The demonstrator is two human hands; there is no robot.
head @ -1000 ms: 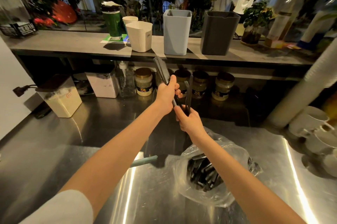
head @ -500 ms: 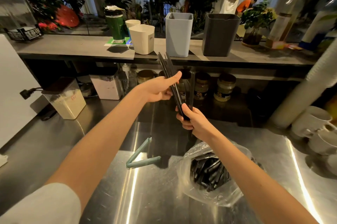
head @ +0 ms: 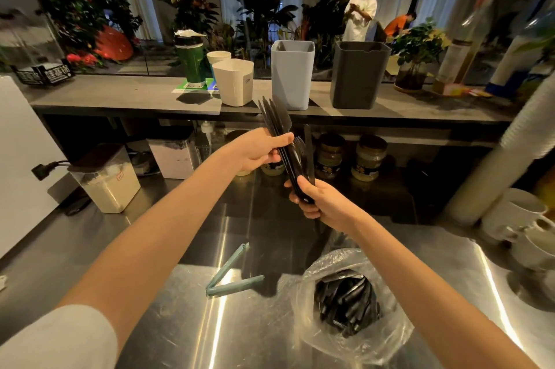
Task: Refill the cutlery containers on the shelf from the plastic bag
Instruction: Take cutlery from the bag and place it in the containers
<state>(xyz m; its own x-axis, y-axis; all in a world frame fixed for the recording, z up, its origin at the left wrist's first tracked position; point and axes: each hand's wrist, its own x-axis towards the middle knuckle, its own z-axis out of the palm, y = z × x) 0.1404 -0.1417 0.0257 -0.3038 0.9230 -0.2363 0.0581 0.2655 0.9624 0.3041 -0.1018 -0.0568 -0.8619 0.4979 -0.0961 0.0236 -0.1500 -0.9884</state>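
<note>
Over the counter [head: 180,323], left hand [head: 258,150] and right hand [head: 319,203] fingers curl round black cutlery [head: 280,128]; clip [head: 232,280], plastic bag [head: 387,335] below.

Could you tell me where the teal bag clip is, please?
Head view: the teal bag clip lies open on the steel counter, lower centre, just left of the plastic bag.

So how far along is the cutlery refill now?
Done: the plastic bag stands open, its clip lying unfastened on the counter. In hand: left hand and right hand both grip a bundle of black cutlery near the shelf. Left: that bundle is not yet in the containers, whose fill is hidden; more cutlery sits in the bag.
</note>
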